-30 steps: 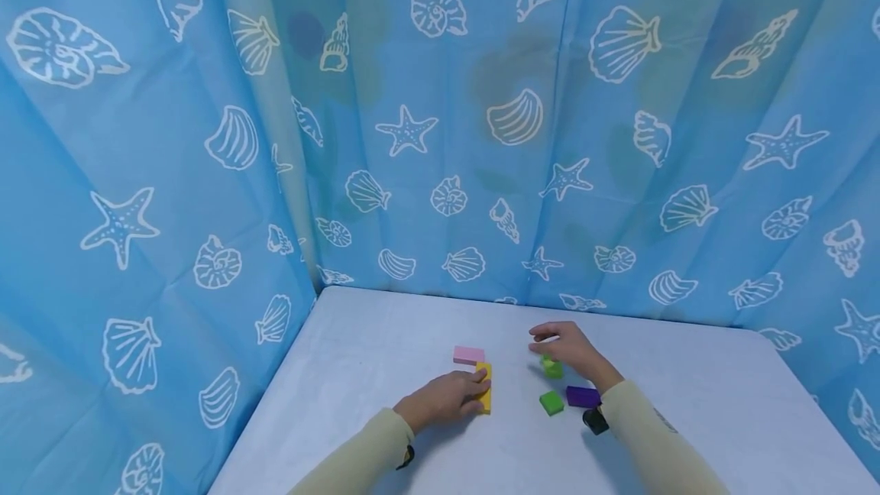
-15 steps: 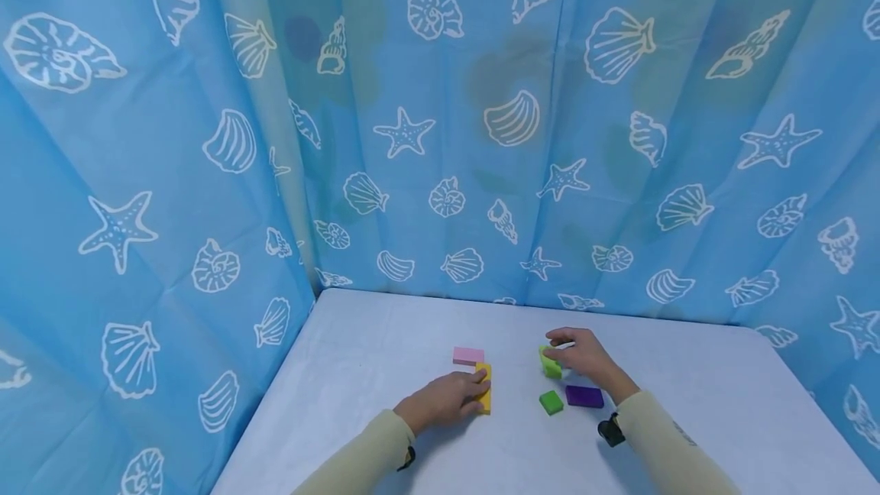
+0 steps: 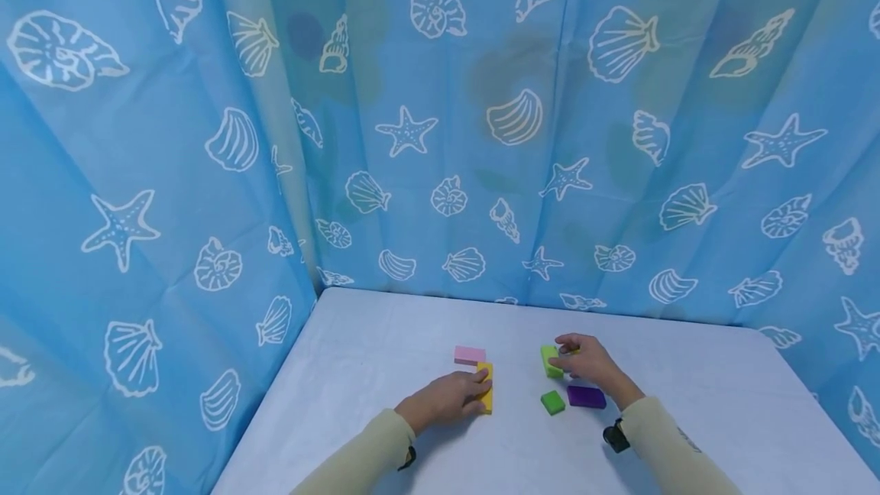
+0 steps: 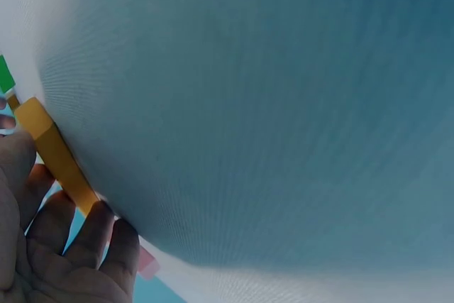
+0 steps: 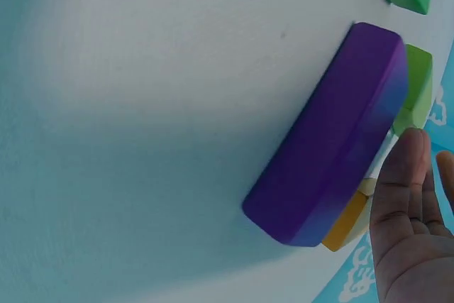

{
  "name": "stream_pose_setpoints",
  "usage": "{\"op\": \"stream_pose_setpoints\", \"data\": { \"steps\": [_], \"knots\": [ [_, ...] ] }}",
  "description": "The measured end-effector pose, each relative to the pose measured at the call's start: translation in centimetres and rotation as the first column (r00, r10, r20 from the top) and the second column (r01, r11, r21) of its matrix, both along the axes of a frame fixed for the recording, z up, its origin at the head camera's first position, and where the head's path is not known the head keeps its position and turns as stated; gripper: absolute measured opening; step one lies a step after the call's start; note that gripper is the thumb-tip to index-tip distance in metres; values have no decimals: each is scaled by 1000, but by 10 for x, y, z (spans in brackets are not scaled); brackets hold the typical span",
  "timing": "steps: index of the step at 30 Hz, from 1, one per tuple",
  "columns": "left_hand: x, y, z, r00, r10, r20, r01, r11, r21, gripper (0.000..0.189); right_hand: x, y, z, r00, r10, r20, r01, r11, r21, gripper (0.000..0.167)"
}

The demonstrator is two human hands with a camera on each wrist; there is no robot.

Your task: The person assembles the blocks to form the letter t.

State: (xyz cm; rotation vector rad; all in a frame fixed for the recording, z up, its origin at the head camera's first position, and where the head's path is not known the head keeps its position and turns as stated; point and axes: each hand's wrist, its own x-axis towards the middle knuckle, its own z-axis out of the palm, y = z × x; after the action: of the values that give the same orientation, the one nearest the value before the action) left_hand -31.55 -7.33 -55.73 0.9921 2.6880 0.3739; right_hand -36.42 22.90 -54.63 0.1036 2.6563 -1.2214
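My left hand (image 3: 447, 397) holds a yellow block (image 3: 486, 392) on the table, its fingers over the block and the thumb by its near end. In the left wrist view, the fingertips lie along the yellow block (image 4: 60, 161). My right hand (image 3: 590, 361) is beside an upright light green block (image 3: 550, 360); the thumb overlaps the block's front, with the fingers apart from the thumb. A bit of yellow shows between them. In the right wrist view, another yellow block (image 5: 347, 219) lies beyond a purple block (image 5: 330, 136), and the thumb tip is close to the light green block (image 5: 418, 79).
A pink block (image 3: 470, 355) lies touching or close behind the yellow one. Nearer me, a green block (image 3: 553, 402) sits left of the purple block (image 3: 587, 397). The white table (image 3: 385, 327) ends at a blue curtain (image 3: 440, 159) with seashell prints at the back and left.
My right hand has moved right from over the light green block to its right side, uncovering more of it. The left hand and its yellow block have stayed put.
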Motion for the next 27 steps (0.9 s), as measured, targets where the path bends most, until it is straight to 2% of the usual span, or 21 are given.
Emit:
{"op": "stream_pose_setpoints", "data": {
  "steps": [3,10,18,27],
  "knots": [
    [0,0,-2,1000,9,9,-9,1000,-7,52,0,-3,-2,1000,-8,6,8,1000,-1,56],
    [2,0,1,1000,5,-7,-5,1000,-21,51,1,-8,0,1000,-8,-2,9,997,72,57],
    [1,1,6,1000,-7,-6,7,1000,-6,51,-1,-11,2,1000,-27,8,26,997,68,59],
    [0,0,2,1000,-15,-20,15,1000,-9,50,-4,-15,-2,999,-28,17,27,998,56,56]
  ]
}}
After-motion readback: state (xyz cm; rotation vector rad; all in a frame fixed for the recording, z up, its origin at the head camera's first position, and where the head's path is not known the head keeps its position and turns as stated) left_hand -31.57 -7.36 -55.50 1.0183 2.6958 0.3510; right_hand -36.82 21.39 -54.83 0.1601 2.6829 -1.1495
